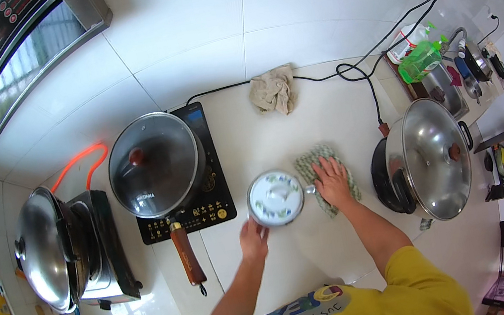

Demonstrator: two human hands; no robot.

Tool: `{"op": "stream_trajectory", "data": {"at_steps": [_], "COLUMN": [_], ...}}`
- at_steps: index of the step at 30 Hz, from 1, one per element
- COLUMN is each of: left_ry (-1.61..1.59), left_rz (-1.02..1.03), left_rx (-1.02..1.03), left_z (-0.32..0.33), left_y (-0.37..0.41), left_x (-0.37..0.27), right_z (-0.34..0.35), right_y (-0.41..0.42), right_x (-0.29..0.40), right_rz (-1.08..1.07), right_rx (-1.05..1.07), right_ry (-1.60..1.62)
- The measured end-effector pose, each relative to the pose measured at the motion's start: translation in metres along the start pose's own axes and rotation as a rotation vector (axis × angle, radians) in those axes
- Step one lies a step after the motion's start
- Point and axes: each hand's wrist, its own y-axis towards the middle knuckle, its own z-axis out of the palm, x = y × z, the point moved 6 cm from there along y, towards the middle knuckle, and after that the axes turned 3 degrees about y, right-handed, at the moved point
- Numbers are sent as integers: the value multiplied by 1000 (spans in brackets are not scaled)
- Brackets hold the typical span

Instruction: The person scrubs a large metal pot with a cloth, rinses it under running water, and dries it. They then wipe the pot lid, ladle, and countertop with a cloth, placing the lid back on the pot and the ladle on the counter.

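Observation:
A white lidded pot (275,199) with a blue and green floral pattern stands on the counter in front of me. My left hand (253,241) is at its lower left side, fingers bent against the wall; part of the grip is hidden. To the pot's right lies a green-and-white checked cloth (315,159), spread with some folds. My right hand (332,181) rests palm down on this cloth, fingers extended and slightly apart. A small side handle (309,189) of the pot points toward the right hand and comes close to it.
Left, a lidded frying pan (152,167) sits on a black induction cooktop (216,214), its wooden handle (187,255) pointing toward me. Further left, a lidded wok (43,252) stands on a gas stove (112,253). Right are a lidded electric pot (434,160), cord (375,95) and sink (453,94). A beige rag (273,90) lies behind.

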Motion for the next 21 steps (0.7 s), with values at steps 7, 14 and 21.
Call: {"op": "stream_trajectory", "data": {"at_steps": [7,14,21], "left_ry": [-34,-101,-141], "left_rz": [-33,1,39], "left_rx": [-102,-102,-64], "left_z": [-73,-80,-74], "left_y": [-62,-75,-75], "left_x": [10,10,12], "right_z": [19,-2,-8], "right_y": [107,219,186], "right_x": [81,66,14], "right_rz": [-508,-51,221], "right_rx": [62,-353,-271], "right_ry": [248,28,483]}}
